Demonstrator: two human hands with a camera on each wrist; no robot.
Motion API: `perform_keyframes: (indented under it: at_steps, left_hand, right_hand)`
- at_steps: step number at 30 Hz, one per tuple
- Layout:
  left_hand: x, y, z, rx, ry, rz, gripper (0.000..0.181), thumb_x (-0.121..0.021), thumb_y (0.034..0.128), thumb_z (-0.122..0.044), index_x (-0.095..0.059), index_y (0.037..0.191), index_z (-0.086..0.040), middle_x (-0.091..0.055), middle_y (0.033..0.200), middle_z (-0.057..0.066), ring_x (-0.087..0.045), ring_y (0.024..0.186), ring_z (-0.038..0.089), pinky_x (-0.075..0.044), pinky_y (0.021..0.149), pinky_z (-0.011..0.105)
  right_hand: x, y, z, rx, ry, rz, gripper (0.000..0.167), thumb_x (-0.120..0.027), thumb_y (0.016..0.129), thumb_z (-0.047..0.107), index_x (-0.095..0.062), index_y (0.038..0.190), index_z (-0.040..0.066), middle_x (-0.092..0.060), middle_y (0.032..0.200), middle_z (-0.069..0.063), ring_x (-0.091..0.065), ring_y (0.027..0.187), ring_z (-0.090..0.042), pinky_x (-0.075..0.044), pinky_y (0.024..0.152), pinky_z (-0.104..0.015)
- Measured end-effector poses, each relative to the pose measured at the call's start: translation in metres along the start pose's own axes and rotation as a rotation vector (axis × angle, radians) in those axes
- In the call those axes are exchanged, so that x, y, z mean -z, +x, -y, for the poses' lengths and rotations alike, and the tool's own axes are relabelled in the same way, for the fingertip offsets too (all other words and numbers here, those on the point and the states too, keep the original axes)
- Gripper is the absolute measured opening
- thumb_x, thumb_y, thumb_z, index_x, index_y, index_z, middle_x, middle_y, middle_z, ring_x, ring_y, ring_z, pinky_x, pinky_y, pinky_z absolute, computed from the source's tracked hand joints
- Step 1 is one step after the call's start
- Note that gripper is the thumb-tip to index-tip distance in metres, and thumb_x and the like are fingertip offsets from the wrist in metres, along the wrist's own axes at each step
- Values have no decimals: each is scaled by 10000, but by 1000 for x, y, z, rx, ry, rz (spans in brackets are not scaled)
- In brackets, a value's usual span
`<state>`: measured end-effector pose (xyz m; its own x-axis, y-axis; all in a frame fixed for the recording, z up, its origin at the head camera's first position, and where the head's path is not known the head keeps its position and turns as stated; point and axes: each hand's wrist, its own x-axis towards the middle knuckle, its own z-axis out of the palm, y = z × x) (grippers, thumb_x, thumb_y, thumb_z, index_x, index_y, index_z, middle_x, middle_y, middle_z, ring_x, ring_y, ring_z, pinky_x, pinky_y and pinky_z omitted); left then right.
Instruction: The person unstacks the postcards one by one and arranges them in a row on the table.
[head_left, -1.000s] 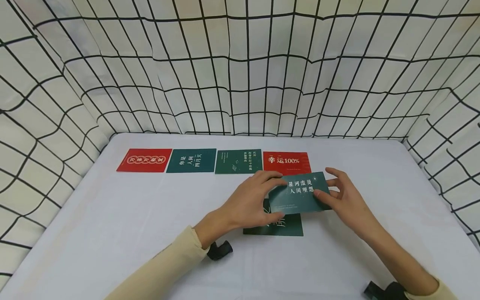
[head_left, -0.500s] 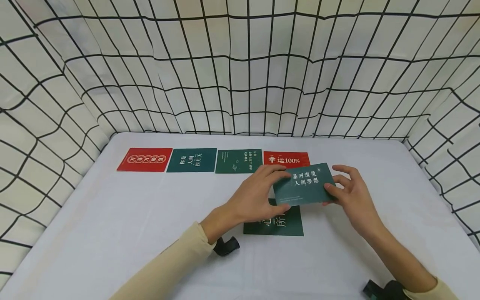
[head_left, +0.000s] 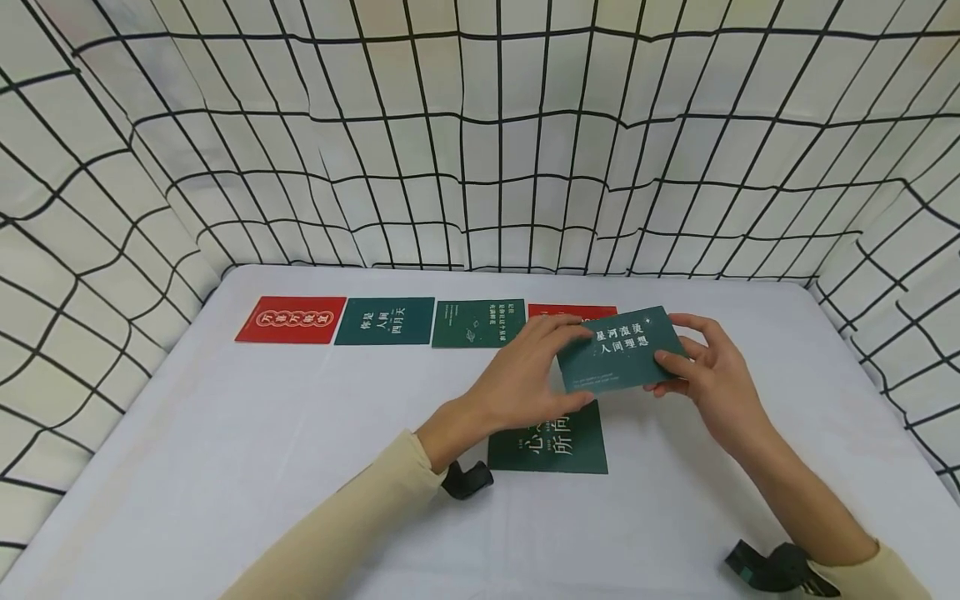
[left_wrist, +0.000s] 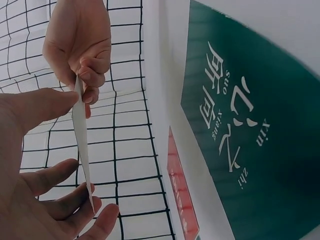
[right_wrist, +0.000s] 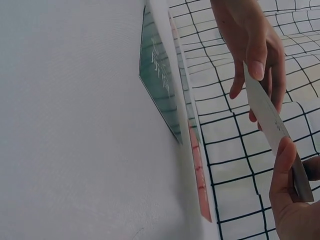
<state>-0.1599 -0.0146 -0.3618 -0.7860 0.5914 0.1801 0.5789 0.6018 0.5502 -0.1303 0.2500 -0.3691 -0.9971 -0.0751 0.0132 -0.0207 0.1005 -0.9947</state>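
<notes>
A dark teal card with white Chinese characters is held above the table, slightly tilted. My right hand pinches its right edge, thumb on the printed face and fingers behind. My left hand holds the left end, thumb at the lower corner and fingertips at the upper one. Seen from the left wrist, the card appears almost edge-on between thumb and fingers. Below the left hand, a dark green card with large white characters lies on the table, its upper part hidden by that hand.
Along the back of the white table lie a red card, a teal card, a green card and a second red card, partly covered. White walls with black netting enclose the back and sides.
Both hands have lifted the teal card up and slightly to the right, away from the dark green card, and it now covers more of the right-hand red card. The row has stayed put.
</notes>
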Motion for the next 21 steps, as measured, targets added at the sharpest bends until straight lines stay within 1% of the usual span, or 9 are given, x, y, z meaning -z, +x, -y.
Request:
perform_keyframes:
  at_steps: [5, 8, 10, 12, 15, 18, 21]
  left_hand:
    - [1, 8, 0, 10, -20, -15, 736, -819, 878, -394, -519, 1502, -143, -424, 1625, 30, -414, 1487, 213, -463, 1190, 400]
    - [0, 14, 1, 29, -24, -26, 763, -816, 883, -396, -492, 1520, -128, -398, 1647, 42, -383, 1527, 223, -363, 1266, 442]
    - [-1, 18, 1, 53, -23, -28, 792, -815, 881, -411, -472, 1536, -127, -387, 1656, 50, -366, 1543, 234, -347, 1274, 466]
    - [-1, 21, 2, 79, -24, -28, 819, -816, 873, -426, -457, 1550, -135, -381, 1662, 56, -355, 1552, 244, -358, 1264, 486]
    - [-2, 26, 2, 101, -44, -35, 839, -819, 865, -431, -445, 1559, -144, -385, 1658, 54, -355, 1543, 246, -448, 1202, 475]
    - [-4, 32, 4, 97, -71, -49, 836, -829, 856, -419, -451, 1551, -150, -410, 1637, 51, -379, 1514, 239, -484, 1170, 461]
    - [-5, 36, 5, 96, -93, -54, 838, -839, 845, -414, -456, 1544, -158, -432, 1615, 45, -409, 1472, 230, -545, 1097, 432]
  right_hand:
    - [4, 5, -2, -6, 45, -26, 648, -638, 1037, 130, -263, 1551, 11, -748, 1087, 100, -762, 710, -178, -626, 731, -219]
    - [7, 7, -4, 3, 84, -57, 656, -650, 1028, 115, -270, 1552, 9, -753, 1091, 96, -761, 705, -167, -626, 719, -219]
    - [9, 8, -5, 14, 100, -80, 656, -655, 1024, 111, -275, 1550, 10, -755, 1092, 98, -755, 704, -154, -626, 712, -216]
    - [12, 9, -5, 22, 112, -98, 666, -660, 1021, 114, -273, 1553, 9, -757, 1084, 99, -749, 703, -147, -624, 708, -209]
    - [15, 10, -5, 31, 115, -120, 685, -663, 1021, 121, -260, 1561, -2, -757, 1080, 108, -746, 704, -142, -622, 711, -199]
    - [19, 11, -5, 34, 115, -133, 704, -660, 1023, 125, -240, 1572, -11, -751, 1093, 119, -751, 709, -137, -621, 717, -191]
    - [22, 12, -6, 30, 123, -144, 703, -660, 1023, 132, -241, 1570, -8, -748, 1105, 126, -757, 715, -137, -619, 717, -186]
